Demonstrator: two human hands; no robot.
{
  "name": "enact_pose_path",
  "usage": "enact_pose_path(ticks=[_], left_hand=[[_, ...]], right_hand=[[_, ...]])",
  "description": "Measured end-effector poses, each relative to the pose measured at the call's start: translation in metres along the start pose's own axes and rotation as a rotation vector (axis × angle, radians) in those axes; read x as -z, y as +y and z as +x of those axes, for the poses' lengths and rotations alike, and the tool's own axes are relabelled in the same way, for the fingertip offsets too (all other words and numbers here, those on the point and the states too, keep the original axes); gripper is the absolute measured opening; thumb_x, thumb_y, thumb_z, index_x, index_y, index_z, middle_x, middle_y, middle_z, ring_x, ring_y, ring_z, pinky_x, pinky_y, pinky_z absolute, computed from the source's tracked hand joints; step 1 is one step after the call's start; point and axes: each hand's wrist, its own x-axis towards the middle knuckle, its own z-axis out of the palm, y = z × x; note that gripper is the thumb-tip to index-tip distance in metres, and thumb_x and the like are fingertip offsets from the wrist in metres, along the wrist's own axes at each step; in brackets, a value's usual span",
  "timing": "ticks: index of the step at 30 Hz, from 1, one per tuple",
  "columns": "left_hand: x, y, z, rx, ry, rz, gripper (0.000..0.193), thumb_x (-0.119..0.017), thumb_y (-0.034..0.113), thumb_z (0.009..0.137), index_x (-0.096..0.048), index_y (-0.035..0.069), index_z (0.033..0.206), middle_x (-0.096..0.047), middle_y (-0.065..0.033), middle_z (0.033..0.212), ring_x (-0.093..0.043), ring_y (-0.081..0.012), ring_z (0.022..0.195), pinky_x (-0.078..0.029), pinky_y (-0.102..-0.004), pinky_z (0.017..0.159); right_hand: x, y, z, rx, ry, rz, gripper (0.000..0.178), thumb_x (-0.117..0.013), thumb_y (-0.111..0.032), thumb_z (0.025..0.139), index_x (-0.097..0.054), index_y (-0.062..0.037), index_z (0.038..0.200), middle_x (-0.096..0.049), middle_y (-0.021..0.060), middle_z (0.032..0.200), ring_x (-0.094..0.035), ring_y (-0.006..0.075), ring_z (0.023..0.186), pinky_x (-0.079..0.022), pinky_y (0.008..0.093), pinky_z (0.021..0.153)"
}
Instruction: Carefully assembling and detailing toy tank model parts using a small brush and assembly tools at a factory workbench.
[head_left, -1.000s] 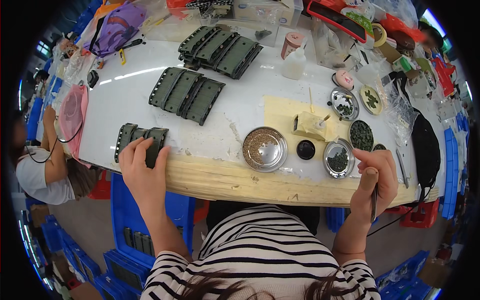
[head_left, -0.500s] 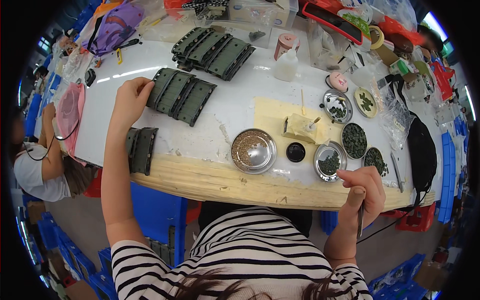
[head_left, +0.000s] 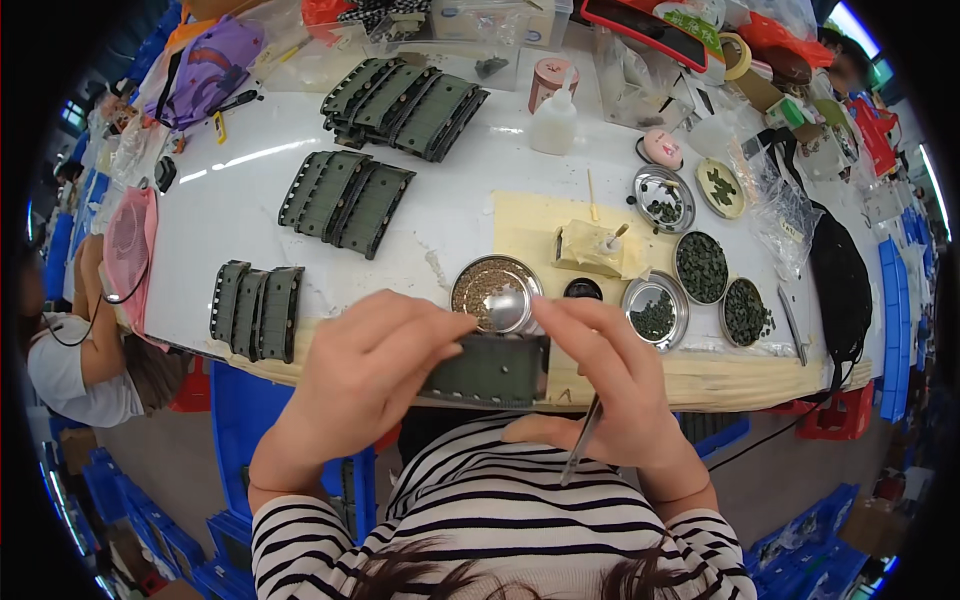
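A dark green curved panel (head_left: 487, 372) is held level over the table's front edge. My left hand (head_left: 365, 375) is closed on its left end, fingertips along the top edge. At the panel's right end is my right hand (head_left: 625, 385), index finger near the top corner; whether it presses on the panel I cannot tell. Thin metal tweezers (head_left: 583, 440) are held in the same right hand and point down toward my striped shirt. Just behind the panel stands a round metal dish (head_left: 530, 280) with tan granules.
Similar green panels lie at left (head_left: 255, 310), at mid-table (head_left: 345, 205) and stacked farther back (head_left: 405, 105). Dishes of dark green pieces (head_left: 702, 268) stand at right. A squeeze bottle (head_left: 553, 125) and a phone (head_left: 645, 30) are farther off. Another person's arm (head_left: 85, 310) is at far left.
My left hand has come from the mid-table panels to the front edge and now holds a panel. My right hand has moved left to its other end, keeping the tweezers.
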Motion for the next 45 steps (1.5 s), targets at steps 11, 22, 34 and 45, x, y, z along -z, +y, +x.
enact_pose_path(ticks=[11, 22, 34, 45], left_hand=[[-0.089, 0.022, -0.022, 0.423, 0.085, -1.697, 0.093, -0.078, 0.036, 0.074, -0.023, 0.005, 0.143, -0.043, -0.0188, 0.137, -0.044, -0.0273, 0.128, -0.040, -0.0422, 0.104], [-0.086, 0.019, -0.010, 0.656, 0.231, -1.750, 0.036, -0.053, 0.009, 0.093, -0.041, 0.003, 0.127, -0.060, -0.0189, 0.112, -0.060, -0.0322, 0.107, -0.046, -0.0479, 0.097], [-0.088, 0.033, 0.009, 0.621, 0.290, -1.447, 0.054, -0.056, -0.004, 0.089, -0.032, 0.003, 0.137, -0.052, -0.0173, 0.123, -0.061, -0.0264, 0.106, -0.053, -0.0407, 0.090], [-0.089, 0.021, -0.006, 0.542, 0.076, -1.327, 0.015, -0.050, 0.005, 0.096, -0.055, -0.005, 0.105, -0.051, -0.0127, 0.119, -0.062, -0.0217, 0.103, -0.050, -0.0323, 0.092]], right_hand=[[-0.002, 0.006, -0.028, 0.023, 0.149, -0.076, 0.057, -0.082, -0.029, 0.066, -0.061, 0.0007, 0.110, -0.065, 0.0128, 0.089, -0.065, 0.0260, 0.073, -0.051, 0.0314, 0.061], [0.080, 0.042, -0.050, -0.376, 0.235, -0.030, 0.067, -0.027, -0.049, 0.099, -0.068, 0.0027, 0.089, -0.060, 0.0097, 0.078, -0.052, 0.0132, 0.061, -0.043, 0.0251, 0.059], [0.071, 0.069, -0.044, -0.475, 0.122, -0.055, 0.012, -0.065, -0.005, 0.084, -0.066, 0.0017, 0.093, -0.063, 0.0104, 0.079, -0.058, 0.0180, 0.067, -0.045, 0.0274, 0.060], [0.068, 0.068, -0.038, -0.374, 0.099, -0.172, 0.009, -0.064, -0.007, 0.085, -0.065, 0.0007, 0.090, -0.062, 0.0107, 0.077, -0.058, 0.0211, 0.066, -0.045, 0.0285, 0.061]])
